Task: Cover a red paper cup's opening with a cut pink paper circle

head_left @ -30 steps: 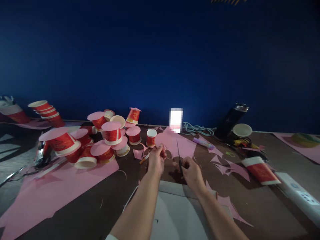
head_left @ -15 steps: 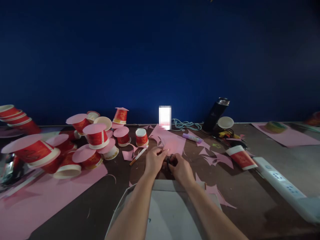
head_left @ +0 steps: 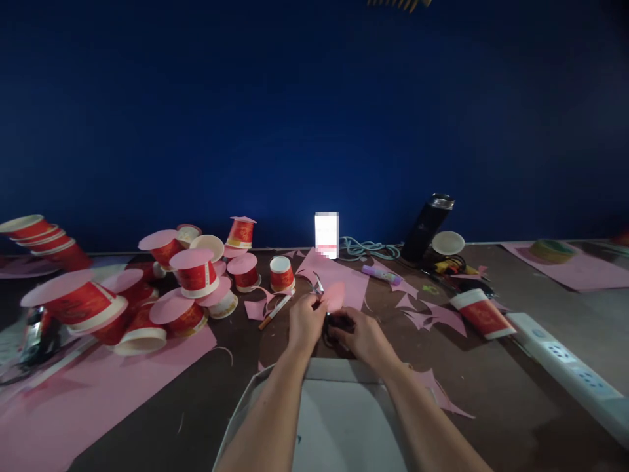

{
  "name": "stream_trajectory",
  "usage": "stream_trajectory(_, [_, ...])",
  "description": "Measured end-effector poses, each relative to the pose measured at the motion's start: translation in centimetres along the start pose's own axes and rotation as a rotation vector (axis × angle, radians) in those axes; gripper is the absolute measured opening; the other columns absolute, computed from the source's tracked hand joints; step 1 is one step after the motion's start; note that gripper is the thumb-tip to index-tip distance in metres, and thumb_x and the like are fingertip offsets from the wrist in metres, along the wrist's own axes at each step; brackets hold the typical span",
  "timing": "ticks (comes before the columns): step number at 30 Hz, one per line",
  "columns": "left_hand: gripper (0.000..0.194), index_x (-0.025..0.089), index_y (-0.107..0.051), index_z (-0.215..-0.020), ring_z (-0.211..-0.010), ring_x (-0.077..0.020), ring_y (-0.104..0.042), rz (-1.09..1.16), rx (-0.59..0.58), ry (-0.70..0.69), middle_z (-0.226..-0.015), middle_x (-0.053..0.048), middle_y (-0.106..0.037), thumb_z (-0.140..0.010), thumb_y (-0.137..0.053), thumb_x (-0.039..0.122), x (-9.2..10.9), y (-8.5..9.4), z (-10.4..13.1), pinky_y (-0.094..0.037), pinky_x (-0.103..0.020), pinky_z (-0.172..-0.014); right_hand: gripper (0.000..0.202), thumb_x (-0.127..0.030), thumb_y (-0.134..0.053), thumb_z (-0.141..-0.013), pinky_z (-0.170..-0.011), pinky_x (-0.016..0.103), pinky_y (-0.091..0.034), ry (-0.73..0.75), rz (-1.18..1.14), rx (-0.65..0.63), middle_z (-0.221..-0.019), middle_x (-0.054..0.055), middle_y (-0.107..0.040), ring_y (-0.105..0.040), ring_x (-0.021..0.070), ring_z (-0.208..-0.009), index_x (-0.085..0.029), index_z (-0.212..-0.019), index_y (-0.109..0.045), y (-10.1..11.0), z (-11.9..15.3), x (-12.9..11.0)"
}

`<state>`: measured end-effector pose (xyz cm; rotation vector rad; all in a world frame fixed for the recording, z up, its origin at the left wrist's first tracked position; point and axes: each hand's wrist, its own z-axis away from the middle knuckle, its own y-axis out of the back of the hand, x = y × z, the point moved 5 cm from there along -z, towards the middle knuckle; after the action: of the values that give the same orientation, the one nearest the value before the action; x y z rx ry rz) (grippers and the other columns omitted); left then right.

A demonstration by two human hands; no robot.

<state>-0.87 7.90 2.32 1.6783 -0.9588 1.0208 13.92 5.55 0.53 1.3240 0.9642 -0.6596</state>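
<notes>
While the right hand (head_left: 362,333) grasps dark-handled scissors (head_left: 328,330), their long axis slanting forward and leftward past the left fingertips, the left hand (head_left: 305,322) pinches what appears to be a pink paper piece (head_left: 336,295), just right of its fingertips and ahead of the right hand. Hidden: scissor pivot, gripped paper edge; hard to separate: the piece's outline against the pink sheet (head_left: 352,274) beyond.
</notes>
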Motion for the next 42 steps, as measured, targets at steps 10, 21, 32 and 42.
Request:
stream_trajectory(10, [0.021, 0.018, -0.067, -0.069, -0.062, -0.0157, -0.053, -0.014, -0.133, 0.04, -0.065, -0.002, -0.064, -0.074, -0.059, 0.037, -0.4, -0.7, 0.2, -0.034, -0.023, -0.06, 0.026, -0.032, -0.055, -0.082, -0.068, 0.027, -0.041, -0.107, 0.472, 0.355, -0.098, 0.006, -0.07, -0.065, 0.021, -0.083, -0.026, -0.107, -0.061, 2.7, 0.3, 0.3])
stream_trajectory(21, [0.021, 0.018, -0.062, -0.067, -0.057, -0.0158, -0.056, 0.045, -0.1, 0.113, -0.06, -0.001, -0.061, -0.072, -0.058, 0.038, -1.9, -0.9, -0.1, -0.037, -0.024, -0.056, 0.021, -0.035, -0.053, -0.084, -0.067, 0.027, -0.041, -0.096, 0.516, 0.47, -0.099, 0.004, -0.064, -0.059, 0.0192, -0.089, -0.027, -0.096, -0.068, 4.5, 0.3, -0.2])
stream_trajectory(32, [0.014, 0.016, -0.058, -0.069, -0.049, -0.01, -0.053, 0.274, -0.055, 0.363, -0.058, 0.001, -0.058, -0.071, -0.054, 0.029, -3.0, -1.5, 0.2, -0.042, -0.021, -0.049, 0.027, -0.038, -0.048, -0.084, -0.072, 0.029, -0.044, -0.024, 0.523, 0.526, -0.1, 0.003, -0.067, -0.062, 0.019, -0.085, -0.028, -0.1, -0.067, 10.1, -0.4, -4.4])
stream_trajectory(42, [0.02, 0.013, -0.063, -0.08, -0.051, -0.0103, -0.055, 0.27, -0.086, 0.358, -0.061, 0.0, -0.06, -0.072, -0.057, 0.03, -3.0, -1.7, 0.1, -0.044, -0.021, -0.05, 0.056, -0.021, -0.053, -0.078, -0.095, 0.045, -0.036, -0.295, 1.029, 0.217, -0.137, 0.013, -0.045, -0.038, 0.0292, -0.128, -0.021, -0.133, -0.043, 13.0, -7.4, 2.3])
